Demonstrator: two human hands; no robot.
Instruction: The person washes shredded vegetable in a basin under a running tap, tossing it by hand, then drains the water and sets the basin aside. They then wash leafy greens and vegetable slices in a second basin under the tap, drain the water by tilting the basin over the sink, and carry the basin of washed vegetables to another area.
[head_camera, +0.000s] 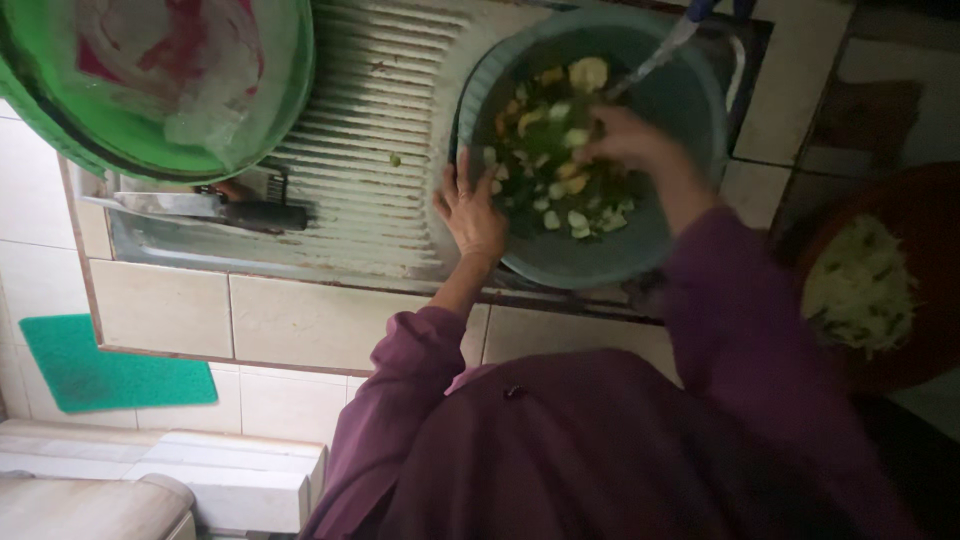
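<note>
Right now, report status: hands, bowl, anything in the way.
Left hand flat on the bowl rim. Right hand in the chopped vegetables, water stream running in. Knife lies apart on the drainboard.

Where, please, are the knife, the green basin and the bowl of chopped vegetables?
Knife (215, 208): head view, on the blade near the dark handle.
Green basin (130, 150): head view, on its lower rim.
Bowl of chopped vegetables (580, 265): head view, on its near wall.

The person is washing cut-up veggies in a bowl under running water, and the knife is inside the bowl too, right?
Not quite. The knife is not in the bowl; it lies on the ridged drainboard beside it, below the green basin. The rest holds: in the head view the right hand is in the vegetables under the water stream, and the left hand rests on the rim.
</note>
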